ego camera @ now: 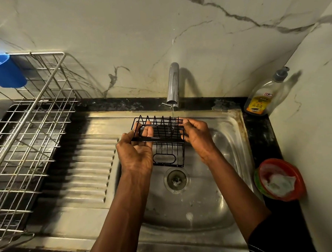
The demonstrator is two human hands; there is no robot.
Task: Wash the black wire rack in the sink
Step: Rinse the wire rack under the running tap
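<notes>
The person holds the black wire rack (162, 134) in the air above the sink (232, 160), just under the tap (173, 84), and a thin stream of water (173, 111) falls on its far right corner. The left hand (137, 149) grips the left end with the fingers curled behind the wires. The right hand (196, 135) pinches the right end, fingers bent around the edge.

The long axis of the rack runs from 9 o'clock to 3 o'clock, from one hand to the other. The row of pointed wires stands toward 12 o'clock, at the wall, and a lower panel with an oval ring hangs toward 6 o'clock, above the drain (176, 179).

I think this is the rinsing step. To do it well, the rack should slide along its long axis under the stream — now only one corner seems wet — and then turn, so the water reaches the hanging panel too. The grip must be firm, because wet wire is probably slippery. The soap bottle (261, 99) stands on the counter at 2 o'clock, if soap is needed.
</notes>
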